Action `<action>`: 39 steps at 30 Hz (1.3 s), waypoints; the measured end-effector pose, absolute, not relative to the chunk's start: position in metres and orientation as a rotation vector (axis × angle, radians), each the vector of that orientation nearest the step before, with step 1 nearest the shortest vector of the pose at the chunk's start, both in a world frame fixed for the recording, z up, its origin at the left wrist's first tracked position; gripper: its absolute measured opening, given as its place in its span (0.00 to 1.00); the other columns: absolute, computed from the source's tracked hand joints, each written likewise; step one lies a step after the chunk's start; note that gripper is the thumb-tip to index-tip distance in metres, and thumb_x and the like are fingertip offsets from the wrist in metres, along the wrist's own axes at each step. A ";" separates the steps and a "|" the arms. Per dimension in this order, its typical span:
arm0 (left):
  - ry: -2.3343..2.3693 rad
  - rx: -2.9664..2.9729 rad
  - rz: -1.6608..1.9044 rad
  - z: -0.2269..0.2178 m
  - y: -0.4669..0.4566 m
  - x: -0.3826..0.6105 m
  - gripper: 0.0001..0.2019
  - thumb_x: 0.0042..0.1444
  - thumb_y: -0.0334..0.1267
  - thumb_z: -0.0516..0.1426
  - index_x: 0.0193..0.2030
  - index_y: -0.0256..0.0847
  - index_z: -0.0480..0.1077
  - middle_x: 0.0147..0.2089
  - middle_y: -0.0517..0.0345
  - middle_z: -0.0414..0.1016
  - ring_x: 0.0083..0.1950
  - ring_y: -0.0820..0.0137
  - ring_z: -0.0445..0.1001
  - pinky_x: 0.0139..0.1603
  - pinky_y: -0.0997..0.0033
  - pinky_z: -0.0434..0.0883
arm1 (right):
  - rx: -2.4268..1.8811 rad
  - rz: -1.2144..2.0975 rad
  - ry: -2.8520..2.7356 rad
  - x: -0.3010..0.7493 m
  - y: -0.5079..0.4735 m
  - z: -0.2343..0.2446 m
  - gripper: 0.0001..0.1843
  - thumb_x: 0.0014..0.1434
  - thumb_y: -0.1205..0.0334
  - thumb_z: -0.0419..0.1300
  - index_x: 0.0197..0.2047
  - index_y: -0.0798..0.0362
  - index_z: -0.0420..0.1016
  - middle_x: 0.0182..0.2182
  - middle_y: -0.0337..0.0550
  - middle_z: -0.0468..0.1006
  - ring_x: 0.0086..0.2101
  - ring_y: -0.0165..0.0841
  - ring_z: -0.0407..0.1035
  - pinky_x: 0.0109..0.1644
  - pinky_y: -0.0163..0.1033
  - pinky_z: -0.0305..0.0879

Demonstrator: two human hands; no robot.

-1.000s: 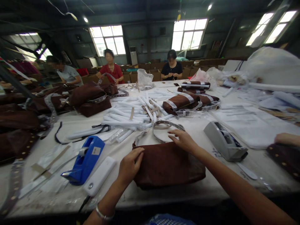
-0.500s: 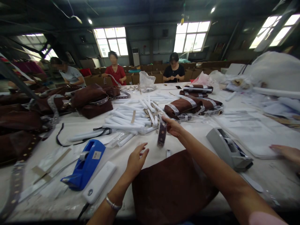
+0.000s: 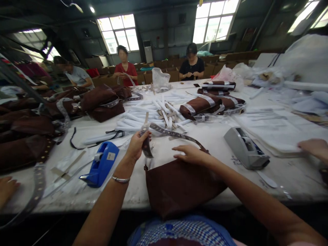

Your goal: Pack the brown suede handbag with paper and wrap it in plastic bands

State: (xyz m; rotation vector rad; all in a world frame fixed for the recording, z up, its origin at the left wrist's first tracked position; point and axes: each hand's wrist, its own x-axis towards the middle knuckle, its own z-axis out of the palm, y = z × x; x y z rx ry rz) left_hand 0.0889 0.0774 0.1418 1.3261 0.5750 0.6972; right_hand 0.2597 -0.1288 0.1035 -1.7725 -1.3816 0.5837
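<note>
Some strap (image 3: 147, 149) invisible behind left fingers (image 3: 145, 134)

A blue tape dispenser (image 3: 102, 165) on the left and a gray tape dispenser (image 3: 244, 148) on the right rest on a whitish surface (image 3: 216, 133); heaped white tubes (image 3: 132, 123) lie farther back, bright windows (image 3: 216, 22) beyond.

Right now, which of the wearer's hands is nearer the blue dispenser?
Left. The left hand holds the strap right of the blue dispenser; the right hand is farther right, at the bag.

white table (image 3: 164, 148): bags (image 3: 179, 186), tape dispensers (image 3: 104, 167)
</note>
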 end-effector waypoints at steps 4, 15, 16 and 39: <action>0.605 1.179 0.680 0.137 0.088 0.073 0.18 0.45 0.43 0.71 0.38 0.35 0.73 0.32 0.60 0.75 0.28 0.78 0.71 0.29 0.80 0.70 | -1.967 0.234 -1.735 0.215 -0.181 0.080 0.19 0.68 0.52 0.56 0.57 0.50 0.76 0.52 0.49 0.79 0.52 0.45 0.71 0.62 0.55 0.62; 0.442 0.776 0.574 0.150 0.069 0.080 0.12 0.55 0.31 0.63 0.47 0.35 0.74 0.33 0.61 0.71 0.28 0.82 0.68 0.27 0.86 0.69 | -2.050 0.012 -1.573 0.168 -0.240 0.077 0.19 0.66 0.57 0.57 0.58 0.50 0.75 0.49 0.49 0.82 0.46 0.44 0.76 0.51 0.51 0.70; 0.435 0.762 0.563 0.151 0.069 0.081 0.12 0.55 0.30 0.63 0.47 0.35 0.74 0.33 0.61 0.71 0.28 0.81 0.68 0.27 0.86 0.69 | -2.073 0.062 -1.552 0.170 -0.243 0.079 0.19 0.66 0.55 0.58 0.57 0.49 0.76 0.48 0.48 0.82 0.46 0.44 0.76 0.50 0.51 0.70; 0.561 0.494 0.570 0.121 0.068 0.126 0.14 0.71 0.37 0.48 0.42 0.34 0.73 0.32 0.58 0.73 0.30 0.81 0.72 0.36 0.83 0.74 | -1.412 1.026 -1.031 0.219 -0.108 0.088 0.30 0.56 0.36 0.64 0.45 0.56 0.81 0.36 0.48 0.83 0.36 0.40 0.78 0.42 0.44 0.76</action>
